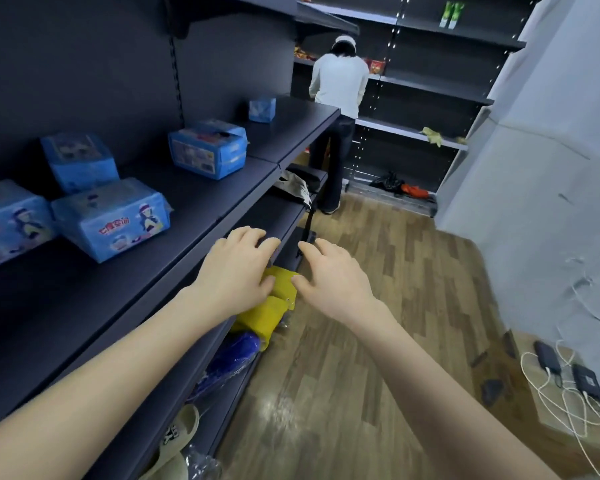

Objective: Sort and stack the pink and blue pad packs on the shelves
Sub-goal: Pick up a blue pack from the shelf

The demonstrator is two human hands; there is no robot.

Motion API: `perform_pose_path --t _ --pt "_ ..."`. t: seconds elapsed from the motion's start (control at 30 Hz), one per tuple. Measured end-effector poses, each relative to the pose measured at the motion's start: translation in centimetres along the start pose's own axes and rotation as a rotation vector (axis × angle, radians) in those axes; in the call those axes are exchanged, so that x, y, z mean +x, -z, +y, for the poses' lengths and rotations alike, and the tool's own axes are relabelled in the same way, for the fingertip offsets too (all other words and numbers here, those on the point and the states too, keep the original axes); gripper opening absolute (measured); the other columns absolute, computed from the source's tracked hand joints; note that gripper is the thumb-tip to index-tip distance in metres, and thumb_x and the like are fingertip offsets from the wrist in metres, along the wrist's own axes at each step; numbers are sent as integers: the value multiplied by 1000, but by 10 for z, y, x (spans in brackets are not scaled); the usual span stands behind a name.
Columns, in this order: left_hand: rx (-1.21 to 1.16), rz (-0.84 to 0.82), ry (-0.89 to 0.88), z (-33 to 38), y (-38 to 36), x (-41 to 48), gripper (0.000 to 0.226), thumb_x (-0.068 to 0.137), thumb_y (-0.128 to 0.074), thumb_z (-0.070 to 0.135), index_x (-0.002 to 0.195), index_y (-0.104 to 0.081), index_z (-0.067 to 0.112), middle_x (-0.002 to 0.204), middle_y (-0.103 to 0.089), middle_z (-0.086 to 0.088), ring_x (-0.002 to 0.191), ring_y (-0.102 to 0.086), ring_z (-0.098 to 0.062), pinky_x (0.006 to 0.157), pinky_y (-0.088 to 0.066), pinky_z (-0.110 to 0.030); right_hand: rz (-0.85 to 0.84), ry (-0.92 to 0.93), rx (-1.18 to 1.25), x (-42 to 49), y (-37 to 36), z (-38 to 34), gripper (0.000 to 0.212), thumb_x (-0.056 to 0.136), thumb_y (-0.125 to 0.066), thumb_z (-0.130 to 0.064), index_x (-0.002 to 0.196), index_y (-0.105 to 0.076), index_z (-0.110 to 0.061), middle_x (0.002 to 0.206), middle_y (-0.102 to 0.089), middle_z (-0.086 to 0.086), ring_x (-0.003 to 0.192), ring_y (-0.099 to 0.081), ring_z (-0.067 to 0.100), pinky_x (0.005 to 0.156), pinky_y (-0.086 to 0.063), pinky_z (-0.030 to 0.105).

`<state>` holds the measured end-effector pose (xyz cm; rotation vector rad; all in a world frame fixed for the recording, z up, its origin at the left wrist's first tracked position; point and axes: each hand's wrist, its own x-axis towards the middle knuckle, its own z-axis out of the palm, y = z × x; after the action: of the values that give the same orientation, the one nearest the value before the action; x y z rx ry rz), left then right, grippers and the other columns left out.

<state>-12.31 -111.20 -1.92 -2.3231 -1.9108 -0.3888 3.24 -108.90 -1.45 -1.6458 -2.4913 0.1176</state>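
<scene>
Left hand (236, 271): hovering at shelf (187, 202) edge — holding nothing;
Right hand (329, 271): hovering — also empty;
Blue pad packs (111, 220): sitting shelved

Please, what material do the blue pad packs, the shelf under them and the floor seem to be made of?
Blue pad packs: thin plastic film, slightly glossy; it wrinkles and is crimped at the ends.
Shelf: probably painted sheet metal, matte dark grey; thin flat boards on slotted uprights.
Floor: wood-look planks, perhaps laminate or vinyl; glossy, reflecting light.
</scene>
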Motion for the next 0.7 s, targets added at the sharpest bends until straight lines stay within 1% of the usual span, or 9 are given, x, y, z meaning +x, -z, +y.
perform_pose_path --t 0.13,0.23,0.33,0.47,0.63,0.7 --pt "57 -32 38 -27 -4 33 56 88 -52 32 140 -36 16 145 -34 -8 137 -25 -28 102 -33 -40 4 38 -28 49 0 -2 53 92 -45 -37 140 -32 -18 136 -39 7 127 -35 31 100 -36 45" --pt "131 -60 75 -47 -4 50 55 90 -49 35 139 -33 17 145 -32 -7 138 -22 -28 103 -32 -41 16 69 -30 78 -4 -8 53 91 -47 -37 139 -33 -17 132 -42 7 124 -37 31 98 -38 44" --pt "195 -74 109 -64 -4 60 53 90 -47 37 138 -32 18 143 -32 -6 137 -21 -28 102 -32 -42 21 108 -31 99 -11 -16 55 91 -48 -37 140 -33 -17 134 -42 8 125 -37 31 99 -37 45" --pt "236 -97 159 -82 1 62 53 91 -47 37 138 -30 19 145 -30 -6 138 -19 -29 103 -31 -43 45 170 -47 121 -17 -32 53 90 -48 -38 137 -34 -17 130 -43 7 122 -38 30 94 -39 43" --pt "252 -61 248 -104 16 50 53 92 -47 35 139 -29 18 146 -28 -6 140 -16 -28 104 -30 -41 29 275 -49 141 -16 -62 56 92 -48 -39 140 -30 -17 141 -35 10 131 -30 32 101 -34 45" --pt "251 -68 300 -110 24 42 54 92 -47 34 140 -28 18 147 -27 -7 140 -16 -28 104 -31 -41 32 329 -36 147 -15 -76 58 92 -47 -39 142 -28 -17 142 -33 10 131 -29 31 101 -33 45"
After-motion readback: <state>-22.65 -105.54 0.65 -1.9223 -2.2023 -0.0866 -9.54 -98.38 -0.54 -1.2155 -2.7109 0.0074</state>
